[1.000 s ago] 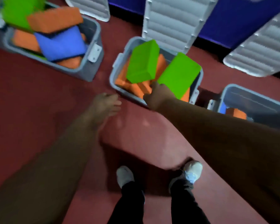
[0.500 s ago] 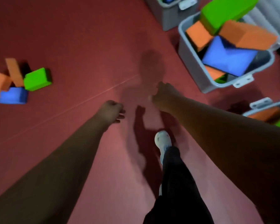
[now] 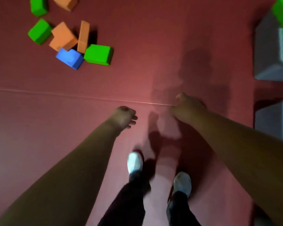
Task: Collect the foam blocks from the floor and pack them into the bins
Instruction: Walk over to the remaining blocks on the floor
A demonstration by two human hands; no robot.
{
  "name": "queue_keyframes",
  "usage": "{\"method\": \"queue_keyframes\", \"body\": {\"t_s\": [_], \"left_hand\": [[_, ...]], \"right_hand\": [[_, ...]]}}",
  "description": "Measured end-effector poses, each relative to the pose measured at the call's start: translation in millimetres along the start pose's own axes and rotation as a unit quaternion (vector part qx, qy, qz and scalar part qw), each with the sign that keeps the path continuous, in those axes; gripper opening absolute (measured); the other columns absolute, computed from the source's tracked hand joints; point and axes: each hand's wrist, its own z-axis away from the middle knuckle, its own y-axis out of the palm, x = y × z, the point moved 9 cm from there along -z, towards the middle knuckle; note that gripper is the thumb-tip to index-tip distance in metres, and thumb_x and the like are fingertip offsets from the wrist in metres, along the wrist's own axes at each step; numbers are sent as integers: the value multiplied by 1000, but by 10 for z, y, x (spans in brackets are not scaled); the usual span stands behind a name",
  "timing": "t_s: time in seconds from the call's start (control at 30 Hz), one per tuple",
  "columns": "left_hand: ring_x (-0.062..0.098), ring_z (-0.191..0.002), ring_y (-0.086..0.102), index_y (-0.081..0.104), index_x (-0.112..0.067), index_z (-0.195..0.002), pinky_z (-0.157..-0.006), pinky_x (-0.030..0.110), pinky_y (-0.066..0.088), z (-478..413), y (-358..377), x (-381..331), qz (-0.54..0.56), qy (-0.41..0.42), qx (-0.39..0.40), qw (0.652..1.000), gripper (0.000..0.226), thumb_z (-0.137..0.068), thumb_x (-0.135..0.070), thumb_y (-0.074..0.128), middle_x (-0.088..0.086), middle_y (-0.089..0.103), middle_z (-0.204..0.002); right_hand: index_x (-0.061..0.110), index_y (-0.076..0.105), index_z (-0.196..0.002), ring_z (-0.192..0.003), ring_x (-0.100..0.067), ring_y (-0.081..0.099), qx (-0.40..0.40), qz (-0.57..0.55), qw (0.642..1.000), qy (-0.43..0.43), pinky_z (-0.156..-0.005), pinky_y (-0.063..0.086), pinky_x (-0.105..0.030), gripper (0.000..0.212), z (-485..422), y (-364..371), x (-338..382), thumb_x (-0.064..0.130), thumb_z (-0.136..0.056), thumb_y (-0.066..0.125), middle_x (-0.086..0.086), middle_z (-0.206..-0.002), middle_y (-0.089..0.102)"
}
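Several foam blocks lie in a heap on the red floor at the upper left: a green block (image 3: 98, 54), a blue block (image 3: 70, 58), an orange block (image 3: 63, 36), a thin orange slab (image 3: 83, 36) and another green block (image 3: 39, 32). Two more blocks, green (image 3: 38, 6) and orange (image 3: 66, 2), lie at the top edge. My left hand (image 3: 125, 117) hangs over bare floor, fingers loosely curled, holding nothing. My right hand (image 3: 187, 106) is also empty and loosely curled. Both are well short of the heap.
Two grey bins stand at the right edge: the upper bin (image 3: 266, 51) holds green blocks, the lower bin (image 3: 271, 118) is mostly cut off. My feet in white shoes (image 3: 135, 162) stand below the hands. A seam line crosses the floor.
The view has swung left, away from the bins. The block heap has come closer and more central, the bins have slid to the right edge. Both hands stay empty.
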Motion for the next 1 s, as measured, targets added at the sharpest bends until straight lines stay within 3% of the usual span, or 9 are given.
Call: {"method": "queue_keyframes", "body": {"t_s": [0.1,0.2,0.33,0.47,0.6,0.67,0.8,0.9,1.0], "left_hand": [[28,-76,66,63,-7,-90,-63,31,48,-414,-493,103,-38,-14,-24,999,16,-101,-6,51,19,72,-99],[29,-72,66,63,-6,-84,-59,30,47,-929,-972,273,-32,-44,-43,998,20,-100,-6,51,20,74,-98],[29,-75,68,64,-2,-94,-63,34,50,-1604,-1531,417,4,-76,-47,996,18,-101,-7,49,16,74,-95],[26,-73,68,63,-5,-92,-64,33,49,-2211,-2199,361,45,-94,-45,994,16,-101,-8,50,14,74,-95],[26,-74,67,63,-6,-96,-61,30,48,-2677,-2964,151,77,-105,-57,990,14,-102,-11,50,13,73,-95],[25,-76,68,63,-7,-97,-62,31,49,-2888,-3366,36,85,-109,-68,988,15,-102,-12,51,11,74,-96],[25,-78,71,63,-8,-100,-59,30,49,-3336,-4026,-169,114,-115,-80,984,14,-101,-14,51,10,75,-99],[25,-80,71,63,-4,-108,-61,30,51,-3713,-4441,-274,132,-129,-90,979,17,-102,-14,52,11,74,-101],[26,-81,71,64,-4,-106,-61,31,51,-4094,-4861,-337,155,-152,-111,970,16,-101,-15,54,14,75,-104]], "right_hand": [[16,52,-139,-124,-33,60,21,25,999,-25,-87,44,-32,53,-440,94,579,37,-91,60,-16,-138,61],[17,52,-141,-128,-33,57,35,45,998,-40,-96,45,-31,53,-938,210,1192,40,-93,60,-15,-142,59],[12,64,-128,-120,-34,64,44,44,997,-42,-99,50,-34,55,-1629,346,1967,44,-83,60,-17,-128,67],[13,70,-120,-115,-33,65,62,132,986,-76,-100,52,-36,58,-2267,471,2825,49,-78,56,-17,-123,70],[11,73,-103,-105,-33,68,67,191,975,-96,-94,55,-37,66,-2863,470,3670,53,-64,40,-15,-107,73],[8,74,-96,-98,-33,70,84,216,967,-108,-91,56,-37,63,-3098,471,4112,51,-67,38,-15,-97,74],[13,76,-105,-106,-31,69,90,226,961,-129,-96,53,-36,52,-3681,516,4819,52,-84,48,-11,-108,74],[8,76,-96,-99,-33,69,112,217,959,-142,-84,51,-31,44,-4216,682,5273,44,-88,51,-13,-98,74],[4,73,-109,-109,-36,65,130,198,960,-149,-92,47,-35,37,-4750,803,5771,34,-99,54,-20,-110,70]]}}
